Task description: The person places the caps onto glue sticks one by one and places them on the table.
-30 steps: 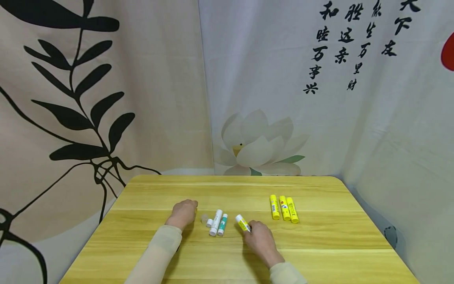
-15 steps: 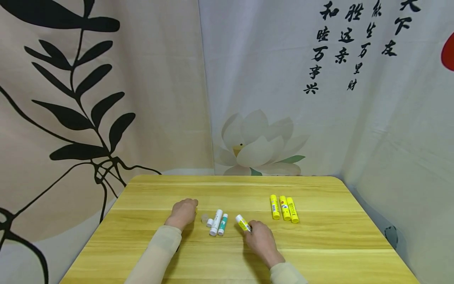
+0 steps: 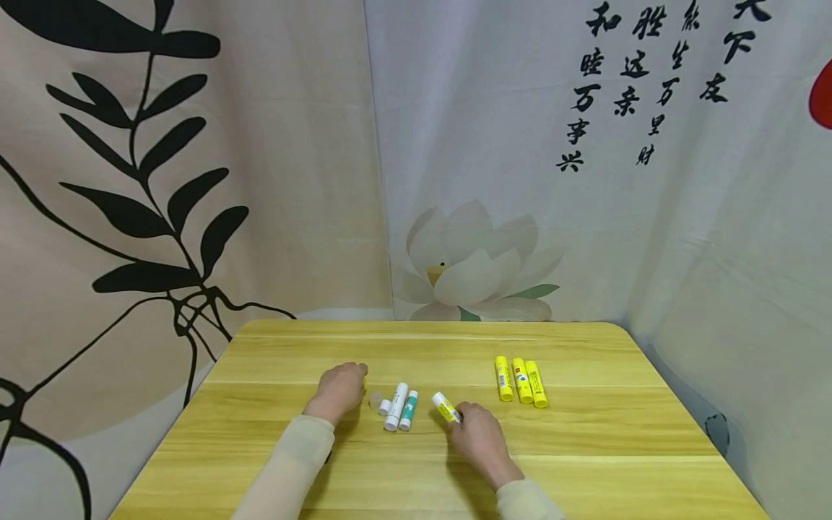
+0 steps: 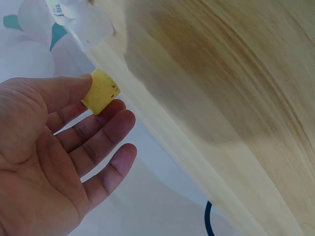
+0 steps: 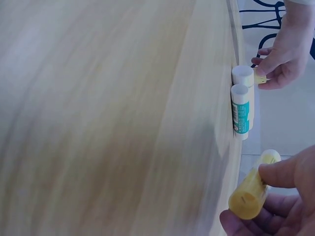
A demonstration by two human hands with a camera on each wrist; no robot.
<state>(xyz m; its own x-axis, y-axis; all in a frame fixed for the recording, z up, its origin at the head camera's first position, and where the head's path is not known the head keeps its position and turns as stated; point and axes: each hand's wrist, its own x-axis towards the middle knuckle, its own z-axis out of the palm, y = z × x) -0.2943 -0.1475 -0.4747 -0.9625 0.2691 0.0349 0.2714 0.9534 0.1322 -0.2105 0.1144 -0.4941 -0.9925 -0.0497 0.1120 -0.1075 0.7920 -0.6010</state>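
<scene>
Between thumb and fingertips my left hand (image 3: pixel 338 392) pinches a small yellow cap (image 4: pixel 101 92), which the left wrist view shows plainly. My right hand (image 3: pixel 479 437) grips a yellow glue stick (image 3: pixel 445 407) tilted up to the left, its white end uppermost. In the right wrist view, the base of that glue stick (image 5: pixel 247 199) faces the camera. Between the hands a white glue stick (image 3: pixel 396 406) and a smaller teal-and-white glue stick (image 3: pixel 408 410) lie side by side. Just left of them are a short white cap (image 3: pixel 385 407) and a translucent cap-like piece (image 3: pixel 375 399).
Farther back on the right of the wooden table (image 3: pixel 585 433), several things stand apart from the hands: a row of three yellow glue sticks (image 3: pixel 521 380). A printed cloth backdrop (image 3: pixel 312 180) hangs behind the table's far edge.
My left hand has shifted slightly to the right, and a sliver of the yellow cap now shows at its fingertips. The right hand and its glue stick have barely moved.
</scene>
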